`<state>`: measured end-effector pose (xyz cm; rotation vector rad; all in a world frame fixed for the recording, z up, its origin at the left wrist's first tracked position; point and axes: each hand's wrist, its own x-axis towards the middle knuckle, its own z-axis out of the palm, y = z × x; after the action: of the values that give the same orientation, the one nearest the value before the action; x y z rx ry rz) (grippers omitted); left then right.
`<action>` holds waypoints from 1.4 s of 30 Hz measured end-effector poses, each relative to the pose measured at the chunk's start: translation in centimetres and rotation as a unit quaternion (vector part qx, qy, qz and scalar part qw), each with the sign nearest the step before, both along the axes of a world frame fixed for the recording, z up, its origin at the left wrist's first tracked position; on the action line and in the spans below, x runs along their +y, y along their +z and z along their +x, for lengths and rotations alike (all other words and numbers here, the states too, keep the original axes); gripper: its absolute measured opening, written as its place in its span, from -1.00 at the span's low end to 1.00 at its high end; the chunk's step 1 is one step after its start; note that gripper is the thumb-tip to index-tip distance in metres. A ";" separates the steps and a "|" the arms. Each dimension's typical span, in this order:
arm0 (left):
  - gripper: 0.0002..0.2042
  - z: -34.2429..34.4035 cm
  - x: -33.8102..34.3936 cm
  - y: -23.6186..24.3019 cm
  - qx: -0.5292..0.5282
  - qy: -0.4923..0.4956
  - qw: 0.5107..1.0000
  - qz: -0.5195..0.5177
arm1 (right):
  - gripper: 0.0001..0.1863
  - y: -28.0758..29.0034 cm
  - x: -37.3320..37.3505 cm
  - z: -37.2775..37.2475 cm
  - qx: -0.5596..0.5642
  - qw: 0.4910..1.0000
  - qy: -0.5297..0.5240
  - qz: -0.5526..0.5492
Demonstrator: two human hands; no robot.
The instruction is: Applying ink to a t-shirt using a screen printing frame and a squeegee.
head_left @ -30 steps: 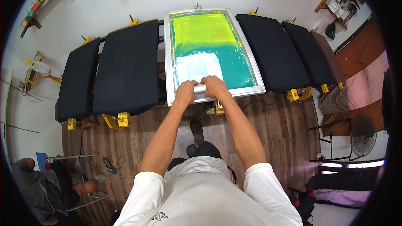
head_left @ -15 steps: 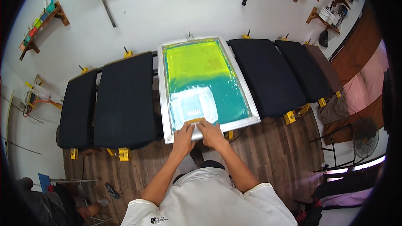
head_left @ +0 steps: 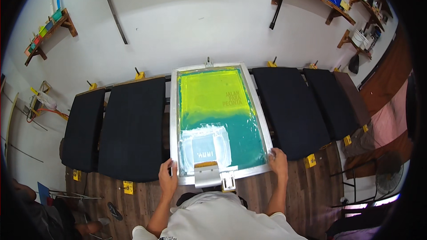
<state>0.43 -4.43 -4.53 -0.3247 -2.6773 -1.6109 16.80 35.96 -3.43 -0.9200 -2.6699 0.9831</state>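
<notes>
A screen-printing frame (head_left: pixel 174 106) with silver metal sides lies lengthwise in front of me. Its mesh (head_left: pixel 240 142) is teal, with a bright yellow-green ink area (head_left: pixel 207 90) at the far end and a pale patch (head_left: pixel 189 151) near me. My left hand (head_left: pixel 168 178) grips the frame's left side near its close corner, fingers curled at the rim. On the opposite side my right hand (head_left: pixel 279 163) holds the right rim the same way. A squeegee (head_left: pixel 207 177), with a metal body and amber edge, rests untouched over the near rim beside a metal clamp (head_left: pixel 228 182).
Black-covered printing boards (head_left: pixel 133 129) flank the frame on the left, with more black boards (head_left: pixel 291 111) on the right. Yellow brackets (head_left: pixel 310 161) stick out beneath them. A fan (head_left: pixel 390 175) stands at right; another person's leg (head_left: pixel 89 228) shows at lower left.
Both hands have left the squeegee at the near end and moved apart to the frame's two sides. The squeegee now rests against the near rim. My view has tilted upward.
</notes>
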 end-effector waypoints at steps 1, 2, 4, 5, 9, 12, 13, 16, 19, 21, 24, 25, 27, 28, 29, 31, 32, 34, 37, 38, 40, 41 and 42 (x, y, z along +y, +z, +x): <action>-0.62 -0.3 -0.3 -0.8 -0.010 0.050 0.999 -0.001 | -0.61 -0.5 0.5 -0.2 -0.033 0.996 -0.051 0.070; -0.62 -0.6 -0.4 -1.8 -0.008 0.055 0.998 0.001 | -0.63 -1.1 1.0 -0.6 -0.065 0.983 -0.102 0.139; -0.55 -0.2 -0.6 -4.0 0.021 0.096 0.990 -0.100 | -0.60 -1.7 0.2 -1.9 -0.105 0.977 -0.126 0.139; -0.55 -0.1 -0.7 -4.8 0.020 0.098 0.990 -0.099 | -0.55 -2.3 0.0 -2.4 -0.143 0.968 -0.153 0.137; -0.35 -1.6 -0.9 -6.3 -0.165 0.077 0.976 -0.120 | -0.48 -5.0 -0.3 -3.0 -0.090 0.971 -0.203 0.087; -0.26 -2.8 -0.8 -7.2 -0.214 0.069 0.970 -0.090 | -0.47 -3.9 -0.4 -3.1 -0.074 0.974 -0.206 0.066; -0.20 -2.9 -0.5 -6.7 -0.233 0.061 0.965 -0.102 | -0.47 -3.7 -0.3 -3.2 -0.071 0.975 -0.206 0.046; -0.14 -3.2 -0.3 -6.7 -0.259 0.055 0.959 -0.105 | -0.47 -4.5 0.6 -3.1 -0.057 0.981 -0.182 0.034; -0.13 -3.2 -0.1 -6.1 -0.277 0.055 0.954 -0.097 | -0.46 -4.5 0.5 -3.2 -0.061 0.981 -0.178 0.041; -0.13 -3.2 -0.1 -6.1 -0.286 0.056 0.952 -0.097 | -0.46 -4.4 0.5 -3.1 -0.061 0.981 -0.180 0.039; -0.15 -3.0 0.1 -6.2 -0.266 0.069 0.959 -0.074 | -0.45 -4.8 0.9 -3.1 -0.067 0.981 -0.179 0.033; -0.15 -3.0 0.2 -5.9 -0.266 0.069 0.959 -0.073 | -0.45 -5.0 1.0 -3.1 -0.073 0.980 -0.181 0.028; -0.14 -3.1 0.2 -5.3 -0.296 0.059 0.950 -0.084 | -0.45 -4.9 1.0 -3.2 -0.071 0.981 -0.176 0.026; -0.14 -3.1 0.1 -5.3 -0.297 0.062 0.949 -0.083 | -0.45 -4.8 1.0 -3.3 -0.070 0.982 -0.171 0.024; -0.14 -3.0 0.1 -5.4 -0.289 0.060 0.952 -0.084 | -0.45 -4.6 1.0 -3.4 -0.071 0.983 -0.168 0.024; -0.14 -3.1 -0.1 -5.8 -0.282 0.057 0.954 -0.086 | -0.45 -4.4 1.0 -3.4 -0.077 0.982 -0.168 0.022; -0.14 -3.2 -0.2 -6.1 -0.286 0.055 0.953 -0.087 | -0.45 -4.4 1.1 -3.4 -0.079 0.983 -0.167 0.023; -0.14 -3.3 -0.4 -6.8 -0.292 0.056 0.951 -0.087 | -0.45 -4.3 1.2 -3.4 -0.082 0.983 -0.165 0.010; -0.15 -3.4 -0.5 -7.3 -0.294 0.047 0.951 -0.089 | -0.43 -4.2 1.4 -3.6 -0.094 0.982 -0.162 -0.004; -0.16 -3.2 -0.5 -7.2 -0.273 0.051 0.957 -0.081 | -0.43 -4.1 1.4 -3.6 -0.096 0.982 -0.161 -0.003; -0.16 -3.1 -0.2 -6.3 -0.254 0.055 0.963 -0.074 | -0.41 -4.0 1.5 -3.4 -0.111 0.982 -0.154 -0.007; -0.17 -3.1 0.1 -5.2 -0.268 0.051 0.959 -0.080 | -0.41 -4.0 1.5 -3.3 -0.113 0.981 -0.155 -0.007; -0.16 -3.1 0.1 -4.6 -0.282 0.047 0.954 -0.086 | -0.41 -3.9 1.5 -3.3 -0.111 0.982 -0.152 -0.008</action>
<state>-2.62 -4.30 -9.08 0.3168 -3.1827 -1.6428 13.54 37.48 -7.34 -1.4682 -2.5803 0.8790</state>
